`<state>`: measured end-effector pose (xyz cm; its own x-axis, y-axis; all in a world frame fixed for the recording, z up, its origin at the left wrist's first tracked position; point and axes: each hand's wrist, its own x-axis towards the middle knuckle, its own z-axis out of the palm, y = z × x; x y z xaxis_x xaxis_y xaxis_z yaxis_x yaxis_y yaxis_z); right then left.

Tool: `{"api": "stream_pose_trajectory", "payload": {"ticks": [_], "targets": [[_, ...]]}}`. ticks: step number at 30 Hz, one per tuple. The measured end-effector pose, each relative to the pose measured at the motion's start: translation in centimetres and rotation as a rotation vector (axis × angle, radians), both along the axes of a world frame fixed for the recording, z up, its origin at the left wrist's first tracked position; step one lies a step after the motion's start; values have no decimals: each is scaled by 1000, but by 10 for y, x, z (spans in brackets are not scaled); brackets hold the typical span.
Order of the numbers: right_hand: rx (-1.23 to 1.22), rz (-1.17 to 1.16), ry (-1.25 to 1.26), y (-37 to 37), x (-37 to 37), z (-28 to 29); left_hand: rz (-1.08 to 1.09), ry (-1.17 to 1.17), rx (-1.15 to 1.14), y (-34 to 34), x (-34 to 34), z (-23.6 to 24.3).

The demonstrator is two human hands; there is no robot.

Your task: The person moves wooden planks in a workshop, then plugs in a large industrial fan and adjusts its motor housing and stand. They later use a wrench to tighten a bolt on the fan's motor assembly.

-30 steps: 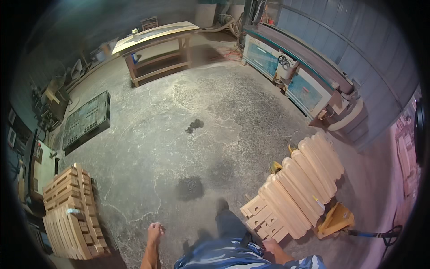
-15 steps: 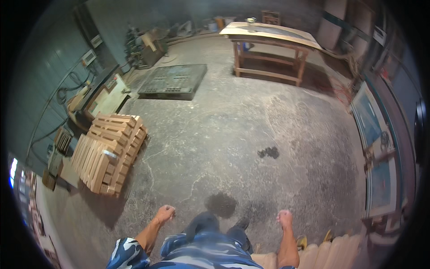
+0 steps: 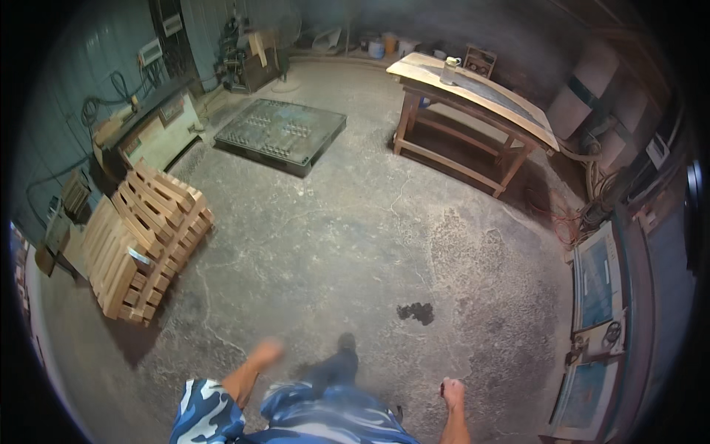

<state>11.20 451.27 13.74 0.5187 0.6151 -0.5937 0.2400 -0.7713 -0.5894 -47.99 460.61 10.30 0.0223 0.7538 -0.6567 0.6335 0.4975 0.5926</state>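
My left hand [image 3: 263, 354] swings low over the concrete floor, blurred by motion and holding nothing. My right hand [image 3: 451, 389] hangs by my side, fingers curled loosely, also empty. Between them are my blue camouflage shirt [image 3: 310, 414] and a dark shoe [image 3: 342, 355]. A stack of pale wooden slat pieces [image 3: 140, 237] stands on the floor well to the left of my left hand. Neither hand touches anything.
A dark metal grid pallet [image 3: 285, 133] lies on the floor ahead. A long wooden workbench [image 3: 473, 92] stands at the back right. Blue-panelled machines [image 3: 599, 296] line the right wall and a cluttered bench [image 3: 148, 133] the left. A dark stain [image 3: 418, 313] marks the floor.
The view has swung left: the slat stack and the workbench have shifted across the picture. My left hand has swung forward and my right hand has dropped lower.
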Motion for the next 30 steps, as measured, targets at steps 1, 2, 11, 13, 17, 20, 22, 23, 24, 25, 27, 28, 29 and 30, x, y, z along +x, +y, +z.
{"api": "stream_pose_trajectory", "payload": {"ticks": [1, 2, 11, 13, 17, 20, 22, 23, 24, 25, 27, 28, 29, 30], "targets": [[-79, 205, -71, -8, 11, -1, 188, -72, -58, 31, 11, 5], [-191, -69, 21, -11, 12, -7, 185, -109, -20, 73, 25, 12], [-285, -218, 334, 108, -6, -51, 512, -358, 230, 288, 60, 96], [-297, -1, 325, 197, -1, -59, 507, -259, 200, 304, 39, 66], [-152, 104, 328, 409, -3, -62, 526, -64, 0, 294, -14, 21], [-75, 328, 285, 572, -12, -42, 185, 143, 71, 285, -26, 18], [39, 678, 129, 679, -31, -25, 548, -32, 295, 297, -16, 22], [107, 721, 109, 725, -44, -14, 587, -62, 367, 310, -11, 25], [117, 732, 69, 768, -56, -5, 610, 13, 298, 322, -1, 28], [230, 696, 151, 804, -69, 5, 452, 143, 232, 343, -2, 30], [275, 633, 227, 867, -99, 21, 308, 247, 224, 384, 7, 28], [258, 637, 255, 892, -114, 26, 329, 208, 220, 403, 9, 26], [239, 633, 316, 914, -127, 28, 300, 196, 222, 422, 9, 23], [227, 679, 252, 933, -135, 29, 192, 232, 258, 443, 10, 18]]}}
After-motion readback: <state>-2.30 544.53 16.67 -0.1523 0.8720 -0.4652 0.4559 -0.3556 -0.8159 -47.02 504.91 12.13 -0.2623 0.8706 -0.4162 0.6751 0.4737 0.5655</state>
